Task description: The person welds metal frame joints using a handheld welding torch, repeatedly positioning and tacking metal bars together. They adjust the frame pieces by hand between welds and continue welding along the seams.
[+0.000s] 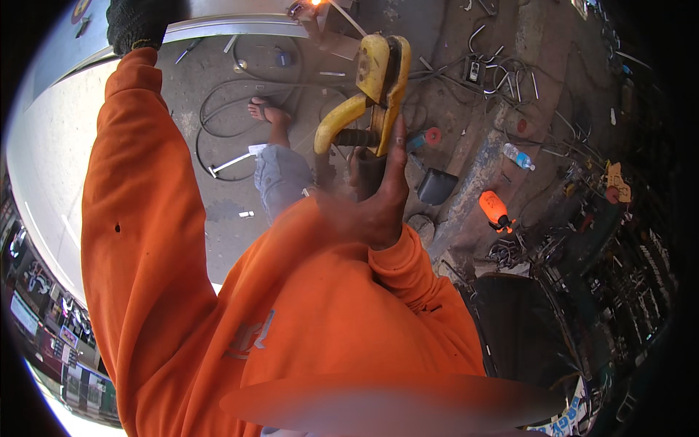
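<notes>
Electrode holder (393, 95): firm in the body, best gripped low

Raised over the concrete floor (437, 44), near the upper middle of the head view, the yellow tool sits in the bare right hand (389, 182). That hand is wrapped about the dark handle (368, 171), one finger lying straight up along the yellow side. The gloved left hand (138, 25) is cut off by the upper edge, beside a pale metal panel (237, 28); whether its fingers are together or apart, I cannot tell.

I'd expect a stiff, moderately heavy tool, weighted toward its head, with little risk of denting. The curved lever (338, 120) probably pushes back against the coil spring (357, 138), so squeezing it should take real effort. The thin rod (348, 18) projecting from the head looks rigid but likely brittle. With a bright glow (316, 2) beyond it, treat that end as hot. Hold by the dark handle, clear of the head.
</notes>
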The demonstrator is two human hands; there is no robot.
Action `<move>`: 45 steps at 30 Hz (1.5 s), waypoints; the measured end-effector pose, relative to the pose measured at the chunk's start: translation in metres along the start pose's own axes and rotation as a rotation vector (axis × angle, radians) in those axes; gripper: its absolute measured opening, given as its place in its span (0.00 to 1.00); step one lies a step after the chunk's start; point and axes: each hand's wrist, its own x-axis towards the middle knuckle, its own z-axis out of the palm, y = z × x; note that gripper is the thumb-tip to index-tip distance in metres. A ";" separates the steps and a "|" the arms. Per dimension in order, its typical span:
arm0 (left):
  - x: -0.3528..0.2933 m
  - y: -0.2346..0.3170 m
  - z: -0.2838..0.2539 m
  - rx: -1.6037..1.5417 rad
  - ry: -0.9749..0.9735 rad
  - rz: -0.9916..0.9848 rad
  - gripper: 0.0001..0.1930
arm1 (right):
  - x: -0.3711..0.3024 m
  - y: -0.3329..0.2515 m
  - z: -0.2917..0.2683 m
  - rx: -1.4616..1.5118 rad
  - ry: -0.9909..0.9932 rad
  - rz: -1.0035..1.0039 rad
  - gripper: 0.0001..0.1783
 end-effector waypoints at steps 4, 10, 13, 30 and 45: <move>-0.001 0.005 -0.003 0.012 -0.010 -0.023 0.11 | -0.001 -0.001 -0.002 -0.044 -0.026 0.026 0.74; 0.003 -0.004 0.005 0.037 -0.105 -0.044 0.12 | -0.004 -0.002 -0.003 -0.084 -0.045 0.093 0.74; 0.000 -0.009 0.007 0.058 0.171 0.141 0.13 | -0.005 0.002 -0.001 -0.060 -0.027 0.107 0.74; 0.003 -0.004 -0.007 0.069 -0.017 0.158 0.06 | -0.003 -0.002 -0.004 0.207 0.012 0.048 0.76; 0.004 -0.052 0.005 -0.163 0.015 0.201 0.12 | -0.010 -0.023 -0.026 0.277 0.129 0.104 0.69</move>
